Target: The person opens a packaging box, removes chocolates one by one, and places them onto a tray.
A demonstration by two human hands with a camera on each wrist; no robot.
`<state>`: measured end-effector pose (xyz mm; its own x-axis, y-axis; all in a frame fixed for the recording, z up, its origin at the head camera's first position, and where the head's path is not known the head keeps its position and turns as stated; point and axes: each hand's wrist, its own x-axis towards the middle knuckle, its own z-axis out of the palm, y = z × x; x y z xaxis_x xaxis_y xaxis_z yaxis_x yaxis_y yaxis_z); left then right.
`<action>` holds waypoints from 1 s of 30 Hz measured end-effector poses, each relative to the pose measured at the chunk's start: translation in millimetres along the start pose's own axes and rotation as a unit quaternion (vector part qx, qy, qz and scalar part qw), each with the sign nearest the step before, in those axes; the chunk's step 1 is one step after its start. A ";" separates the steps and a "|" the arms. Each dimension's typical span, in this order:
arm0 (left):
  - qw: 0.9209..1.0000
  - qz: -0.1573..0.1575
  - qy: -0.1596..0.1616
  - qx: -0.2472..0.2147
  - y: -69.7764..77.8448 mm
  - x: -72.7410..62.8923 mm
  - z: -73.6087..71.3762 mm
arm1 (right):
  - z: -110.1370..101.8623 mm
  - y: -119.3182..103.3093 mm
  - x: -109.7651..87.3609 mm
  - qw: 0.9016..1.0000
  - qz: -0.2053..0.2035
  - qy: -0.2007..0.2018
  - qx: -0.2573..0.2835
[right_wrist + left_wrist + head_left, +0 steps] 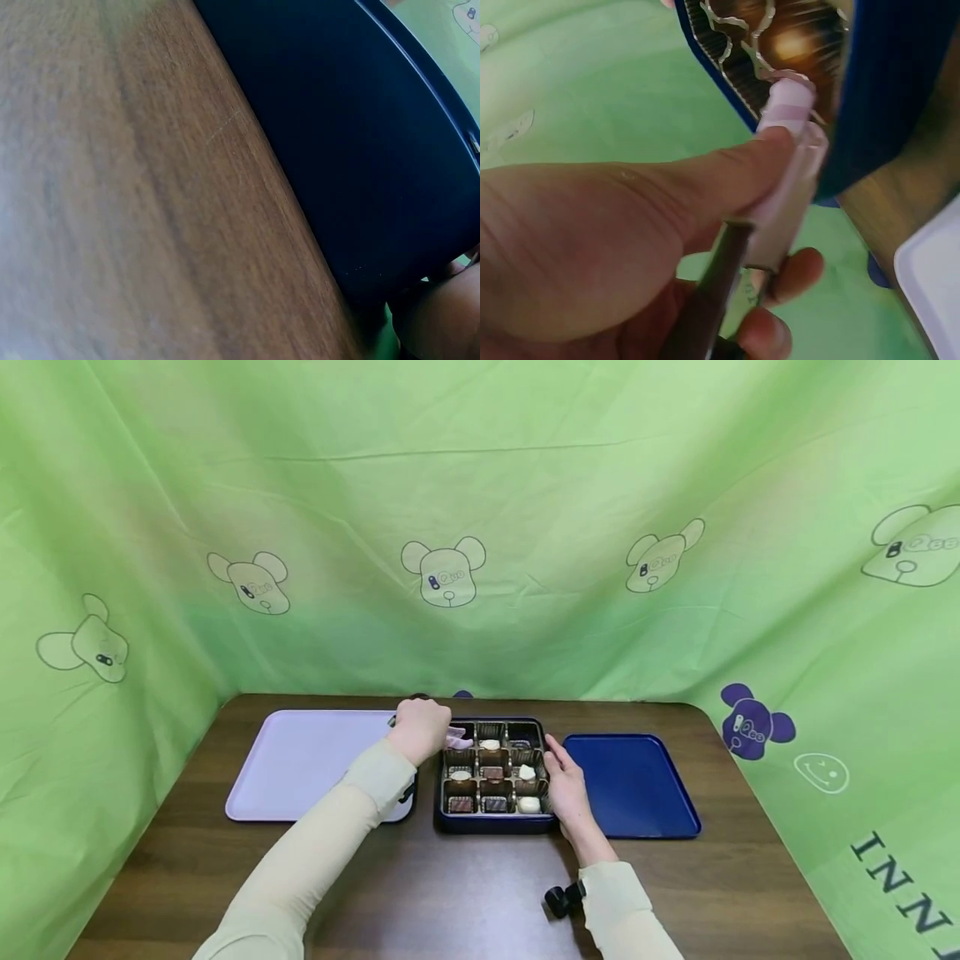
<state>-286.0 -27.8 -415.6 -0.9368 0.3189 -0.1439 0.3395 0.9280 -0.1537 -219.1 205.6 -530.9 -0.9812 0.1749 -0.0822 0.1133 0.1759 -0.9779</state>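
Note:
A dark blue box point(495, 825) of chocolates sits mid-table, its clear tray split into several compartments. Pieces show in most of them, such as a white chocolate point(528, 805) at the front right and a dark chocolate point(461, 805) at the front left. My left hand point(420, 727) pinches a pair of tongs with pink tips point(784, 217) and a dark handle. Those tips reach into the back left compartment; whether they grip a chocolate I cannot tell. Against the box's right side rests my right hand point(567, 783), its fingers stretched along the wall.
A pale lilac tray point(315, 768) lies left of the box, partly beneath the left forearm in the head view. To the right is a flat dark blue lid point(630, 785). Green cloth point(525, 652) hangs behind the brown wooden table point(450, 893).

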 end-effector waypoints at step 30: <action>0.997 -0.019 -0.041 0.064 26.2 16.4 3.2 | 1.4 2.2 0.6 1.000 -0.005 0.004 0.002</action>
<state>-292.3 1.1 -425.1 -0.9407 0.2627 -0.2147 0.3173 0.9051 -0.2831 -219.6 204.7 -533.4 -0.9810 0.1802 -0.0720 0.1039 0.1744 -0.9792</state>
